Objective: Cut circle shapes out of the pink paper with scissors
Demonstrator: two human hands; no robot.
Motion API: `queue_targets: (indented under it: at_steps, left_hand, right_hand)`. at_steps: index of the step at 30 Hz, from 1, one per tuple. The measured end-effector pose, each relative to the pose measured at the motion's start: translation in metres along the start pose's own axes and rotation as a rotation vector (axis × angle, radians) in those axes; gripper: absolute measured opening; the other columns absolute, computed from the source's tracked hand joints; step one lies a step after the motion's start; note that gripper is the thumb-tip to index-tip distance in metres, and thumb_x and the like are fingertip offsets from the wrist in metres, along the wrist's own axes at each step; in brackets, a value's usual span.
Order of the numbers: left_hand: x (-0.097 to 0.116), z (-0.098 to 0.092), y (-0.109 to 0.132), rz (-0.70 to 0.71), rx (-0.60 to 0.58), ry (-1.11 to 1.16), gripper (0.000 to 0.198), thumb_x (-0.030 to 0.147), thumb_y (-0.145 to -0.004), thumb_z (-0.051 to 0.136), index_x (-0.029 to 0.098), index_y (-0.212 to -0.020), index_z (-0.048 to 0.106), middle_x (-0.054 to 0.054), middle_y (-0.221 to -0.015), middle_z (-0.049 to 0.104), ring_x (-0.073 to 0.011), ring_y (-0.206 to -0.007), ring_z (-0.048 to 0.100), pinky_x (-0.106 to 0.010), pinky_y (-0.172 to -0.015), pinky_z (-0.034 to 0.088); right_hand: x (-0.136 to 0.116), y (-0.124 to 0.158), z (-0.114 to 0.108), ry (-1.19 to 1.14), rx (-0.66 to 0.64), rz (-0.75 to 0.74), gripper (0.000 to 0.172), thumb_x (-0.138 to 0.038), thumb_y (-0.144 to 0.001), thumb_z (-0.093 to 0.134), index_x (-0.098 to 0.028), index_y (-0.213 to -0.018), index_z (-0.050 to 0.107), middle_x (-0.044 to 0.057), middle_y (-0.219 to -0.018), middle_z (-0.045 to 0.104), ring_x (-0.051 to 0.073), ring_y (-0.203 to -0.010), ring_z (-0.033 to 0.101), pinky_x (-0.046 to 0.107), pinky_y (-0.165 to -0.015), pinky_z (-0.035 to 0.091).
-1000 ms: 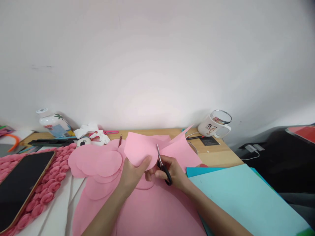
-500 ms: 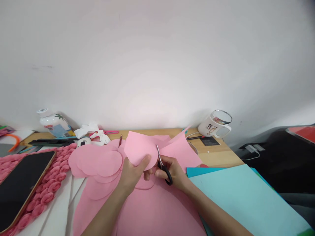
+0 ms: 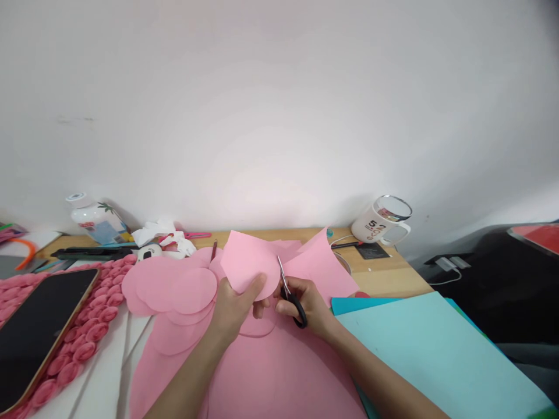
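My left hand [image 3: 233, 311] pinches a sheet of pink paper [image 3: 250, 265] with a rounded edge, thumb on its front face. My right hand [image 3: 305, 305] grips black-handled scissors [image 3: 290, 294], whose blades point up into the paper's right edge. A loose flap of the same pink paper [image 3: 321, 262] stands up to the right of the blades. Below both hands lies a large pink sheet [image 3: 271, 378].
Cut pink circles [image 3: 174, 288] are stacked to the left. A phone [image 3: 37, 323] rests on a mat of pink rosettes [image 3: 94, 326]. Light blue sheets [image 3: 430, 349] lie at right. A white mug [image 3: 379, 221], a bottle [image 3: 94, 220] and crumpled paper [image 3: 161, 233] stand by the wall.
The scissors have edged slightly further along the curve. The cut flap on the right has lifted and its tip now stands higher. My left hand has barely shifted.
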State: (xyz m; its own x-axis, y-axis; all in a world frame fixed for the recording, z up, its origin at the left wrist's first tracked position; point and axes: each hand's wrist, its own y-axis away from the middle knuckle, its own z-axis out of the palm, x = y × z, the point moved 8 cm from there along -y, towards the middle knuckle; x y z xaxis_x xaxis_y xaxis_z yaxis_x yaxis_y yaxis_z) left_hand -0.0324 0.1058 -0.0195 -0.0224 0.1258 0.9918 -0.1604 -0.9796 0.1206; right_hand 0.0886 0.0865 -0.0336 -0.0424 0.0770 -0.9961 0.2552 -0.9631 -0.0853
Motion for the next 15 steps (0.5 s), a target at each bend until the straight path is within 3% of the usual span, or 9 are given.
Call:
queue_targets:
  at_steps: [15]
  left_hand:
    - [0.0007,-0.0018,-0.0002,0.005,0.022,0.013,0.035,0.033,-0.070,0.062,0.015,-0.042,0.052,0.001,-0.036,0.051,-0.0088,-0.032,0.043,-0.024,-0.041,0.036]
  right_hand:
    - [-0.0025,-0.0002,-0.0003,0.024,0.030,0.029,0.031,-0.041,-0.064,0.067,-0.017,-0.061,0.047,-0.007,-0.049,0.034,0.007,-0.046,0.027,0.021,-0.043,0.022]
